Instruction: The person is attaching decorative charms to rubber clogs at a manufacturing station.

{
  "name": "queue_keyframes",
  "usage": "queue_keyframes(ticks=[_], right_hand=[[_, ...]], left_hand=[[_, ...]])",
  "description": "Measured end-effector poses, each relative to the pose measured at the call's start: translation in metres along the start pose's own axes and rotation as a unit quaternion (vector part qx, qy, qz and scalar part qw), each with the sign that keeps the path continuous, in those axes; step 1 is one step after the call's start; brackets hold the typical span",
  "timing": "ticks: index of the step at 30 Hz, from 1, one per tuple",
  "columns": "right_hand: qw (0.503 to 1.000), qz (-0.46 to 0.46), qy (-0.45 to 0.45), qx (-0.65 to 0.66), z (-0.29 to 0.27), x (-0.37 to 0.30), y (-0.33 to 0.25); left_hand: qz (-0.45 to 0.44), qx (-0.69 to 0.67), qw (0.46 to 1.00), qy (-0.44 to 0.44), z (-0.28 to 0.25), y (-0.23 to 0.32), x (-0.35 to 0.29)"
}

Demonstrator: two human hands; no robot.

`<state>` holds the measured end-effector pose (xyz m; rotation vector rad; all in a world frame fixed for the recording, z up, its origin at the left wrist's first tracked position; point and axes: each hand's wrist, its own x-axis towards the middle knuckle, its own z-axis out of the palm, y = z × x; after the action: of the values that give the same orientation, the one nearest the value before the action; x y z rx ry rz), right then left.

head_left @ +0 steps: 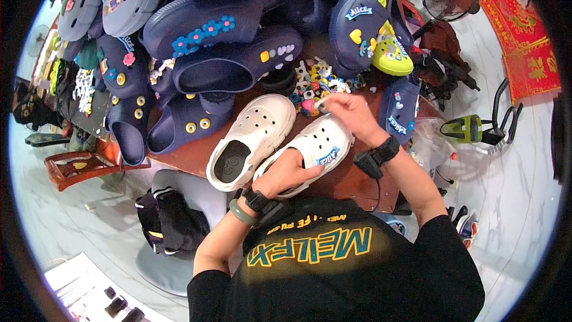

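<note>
A brown wooden table (342, 182) carries white clogs (253, 137), navy clogs (217, 68) and charms (319, 80).

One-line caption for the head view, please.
Left hand steadies a white clog while right hand presses a charm at its toe.

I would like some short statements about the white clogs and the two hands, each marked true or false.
1. The left hand holds a white clog. True.
2. The right hand rests on the yellow-green clog. False: it is at the toe of the held white clog, pinching a small charm.
3. A second white clog lies beside the held one. True.
4. The clogs piled behind are mostly red. False: the pile of clogs is mostly navy blue.
</note>
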<state>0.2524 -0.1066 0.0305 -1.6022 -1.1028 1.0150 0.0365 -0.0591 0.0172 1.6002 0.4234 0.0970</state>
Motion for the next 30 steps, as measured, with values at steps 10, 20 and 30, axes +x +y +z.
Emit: queue_keyframes(ticks=[10, 20, 30], right_hand=[[0.910, -0.146, 0.215, -0.324, -0.051, -0.016, 0.071], [0.895, -0.104, 0.111, -0.420, -0.038, -0.020, 0.059], [0.880, -0.172, 0.036, -0.441, -0.032, 0.001, 0.058]], left_hand=[[-0.032, -0.009, 0.999, -0.019, 0.001, 0.007, 0.000], [-0.037, -0.025, 0.999, -0.001, 0.001, 0.008, 0.002], [-0.033, -0.017, 0.999, -0.017, 0.000, 0.008, 0.002]])
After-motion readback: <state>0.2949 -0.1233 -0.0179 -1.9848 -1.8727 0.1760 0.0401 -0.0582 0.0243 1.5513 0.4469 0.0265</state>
